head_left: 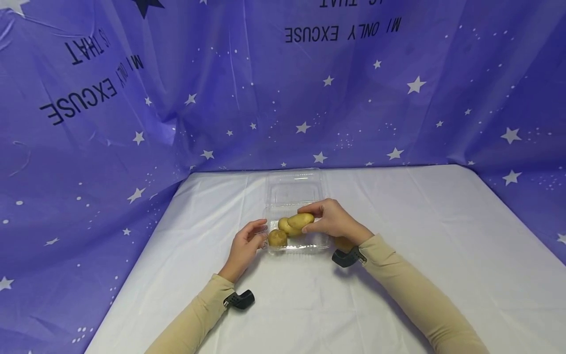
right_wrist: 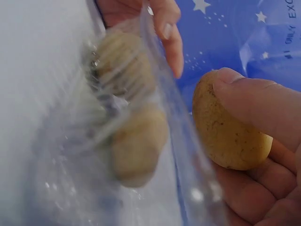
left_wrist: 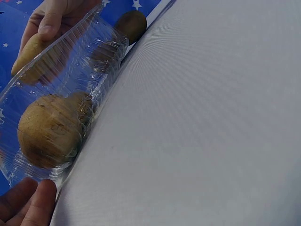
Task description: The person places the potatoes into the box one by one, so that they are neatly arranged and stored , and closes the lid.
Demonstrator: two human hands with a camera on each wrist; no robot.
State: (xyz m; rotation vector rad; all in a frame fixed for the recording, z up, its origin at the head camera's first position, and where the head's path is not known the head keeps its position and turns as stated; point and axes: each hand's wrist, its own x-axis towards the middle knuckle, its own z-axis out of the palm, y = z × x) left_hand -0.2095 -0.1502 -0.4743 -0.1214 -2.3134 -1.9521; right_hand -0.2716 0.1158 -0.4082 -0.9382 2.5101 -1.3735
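A potato is pinched between the thumb and fingers of my right hand, over a clear plastic clamshell box. Inside the box lie a round potato at the left and another potato partly hidden behind the held one. My left hand is at the box's left side, its fingertips by the corner with fingers relaxed. Through the plastic wall, the right wrist view shows the two potatoes blurred.
One more potato lies on the white tablecloth right of the box, partly under my right wrist. The box's lid is folded back toward the far table edge. A purple star-patterned curtain hangs behind and at the sides.
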